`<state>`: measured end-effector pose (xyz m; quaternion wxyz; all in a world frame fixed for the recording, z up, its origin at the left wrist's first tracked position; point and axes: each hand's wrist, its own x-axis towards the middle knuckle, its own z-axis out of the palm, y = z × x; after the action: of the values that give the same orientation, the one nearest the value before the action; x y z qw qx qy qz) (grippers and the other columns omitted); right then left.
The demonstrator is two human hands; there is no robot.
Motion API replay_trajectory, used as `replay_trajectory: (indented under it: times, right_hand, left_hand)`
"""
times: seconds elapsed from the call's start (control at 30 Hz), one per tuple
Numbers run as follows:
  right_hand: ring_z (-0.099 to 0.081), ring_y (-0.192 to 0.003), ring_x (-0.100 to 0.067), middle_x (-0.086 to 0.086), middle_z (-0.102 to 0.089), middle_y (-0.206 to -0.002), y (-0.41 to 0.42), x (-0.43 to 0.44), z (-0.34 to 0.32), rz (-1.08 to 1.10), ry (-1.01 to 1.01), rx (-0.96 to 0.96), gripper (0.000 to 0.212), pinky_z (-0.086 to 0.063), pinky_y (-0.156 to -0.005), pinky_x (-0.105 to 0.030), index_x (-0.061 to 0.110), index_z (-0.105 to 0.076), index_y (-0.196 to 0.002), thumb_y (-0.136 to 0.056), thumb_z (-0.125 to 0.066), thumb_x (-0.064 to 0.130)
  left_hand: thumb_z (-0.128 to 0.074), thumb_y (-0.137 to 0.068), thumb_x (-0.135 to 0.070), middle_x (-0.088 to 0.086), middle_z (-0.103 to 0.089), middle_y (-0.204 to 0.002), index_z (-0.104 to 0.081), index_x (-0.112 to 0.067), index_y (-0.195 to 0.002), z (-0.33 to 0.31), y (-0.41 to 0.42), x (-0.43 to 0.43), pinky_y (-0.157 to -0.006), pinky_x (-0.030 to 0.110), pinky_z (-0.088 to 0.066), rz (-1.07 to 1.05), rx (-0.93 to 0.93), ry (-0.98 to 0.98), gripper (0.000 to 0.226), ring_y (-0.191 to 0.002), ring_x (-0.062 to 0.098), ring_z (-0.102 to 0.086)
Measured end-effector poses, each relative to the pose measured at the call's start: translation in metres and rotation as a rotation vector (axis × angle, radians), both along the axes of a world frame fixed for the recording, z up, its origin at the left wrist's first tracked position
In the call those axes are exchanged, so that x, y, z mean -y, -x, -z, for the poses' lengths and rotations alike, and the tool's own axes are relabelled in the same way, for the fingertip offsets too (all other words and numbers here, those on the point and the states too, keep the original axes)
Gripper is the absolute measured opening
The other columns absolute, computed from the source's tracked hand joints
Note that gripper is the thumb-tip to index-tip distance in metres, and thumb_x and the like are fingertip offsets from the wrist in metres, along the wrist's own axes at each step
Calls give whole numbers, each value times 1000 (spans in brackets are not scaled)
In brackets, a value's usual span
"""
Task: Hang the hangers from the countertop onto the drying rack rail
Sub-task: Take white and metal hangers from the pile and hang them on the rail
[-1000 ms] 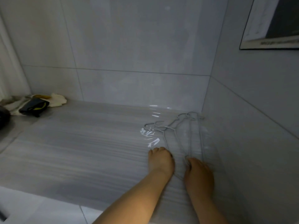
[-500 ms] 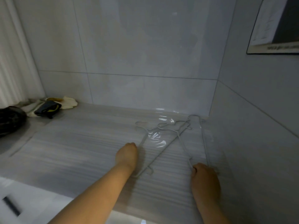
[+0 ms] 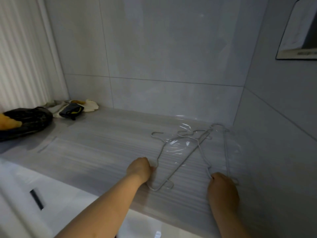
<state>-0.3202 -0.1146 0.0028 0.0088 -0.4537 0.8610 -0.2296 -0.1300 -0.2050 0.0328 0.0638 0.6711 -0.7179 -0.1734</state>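
Observation:
Thin grey wire hangers lie on the pale striped countertop (image 3: 96, 152) near the right wall. My left hand (image 3: 139, 168) grips the left arm of one hanger (image 3: 180, 163), which lies flat with its hook (image 3: 157, 134) pointing toward the back wall. My right hand (image 3: 222, 188) holds the near ends of the other hangers (image 3: 225, 152), whose hooks reach toward the back corner. Their wires cross each other in the middle. No drying rack rail is in view.
A dark bag (image 3: 24, 121) and a small heap of cloths (image 3: 73, 108) sit at the counter's far left. Ribbed white curtain (image 3: 22, 57) hangs at the left. Tiled walls close the back and right; a framed picture (image 3: 298, 31) hangs upper right.
My left hand slid left, dragging one hanger apart from the pile. My right hand drew back toward the front edge with the others. The view swung slightly left.

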Motion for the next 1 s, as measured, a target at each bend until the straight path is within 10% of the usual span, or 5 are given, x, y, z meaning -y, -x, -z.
replay_trajectory:
  times: [0.13, 0.3, 0.6, 0.8, 1.0]
  right_hand:
    - [-54, -114, -24, -10, -61, -118, 0, -1, -1, -11, -25, -7, 28, -43, -88, -29, 8, -60, -107, -93, -36, 8]
    - [-53, -115, -22, -6, -58, -120, -2, -2, -6, -18, -69, -35, 30, -44, -91, -28, 10, -55, -111, -93, -31, 5]
    - [-54, -116, -22, -5, -59, -122, -4, -8, -7, -56, -94, -108, 32, -44, -94, -28, 11, -56, -114, -94, -31, 8]
    - [-35, -131, -22, 0, -44, -138, -25, -15, -17, -78, -171, -245, 39, -26, -112, -39, 22, -44, -129, -93, -30, 16]
    - [-19, -142, -26, -11, -18, -155, -124, -13, -70, -692, 125, -21, 52, -12, -115, -35, 11, -24, -145, -96, -39, 17]
  left_hand:
    - [-42, -95, -26, 19, -57, -125, -52, 2, -115, -6, -18, -2, -95, 31, -42, -114, -108, 0, 35, -118, 29, -54]
    - [-42, -93, 4, 2, -60, -40, -50, 3, -87, -18, -47, -13, -29, 12, -38, -291, -879, -62, 10, -25, 7, -53]
    - [-35, -93, 8, -3, -59, -33, -51, -9, -71, -60, -90, -62, -31, 12, -42, -384, -1049, 128, 33, -29, 5, -56]
    - [-38, -96, -4, 8, -57, -66, -55, -8, -77, -89, -124, -130, -36, 11, -43, -412, -985, 338, 25, -32, 2, -57]
    - [-42, -94, -4, -5, -64, -48, -60, -15, -71, -104, -153, -207, -44, 13, -45, -449, -912, 528, 31, -39, 0, -60]
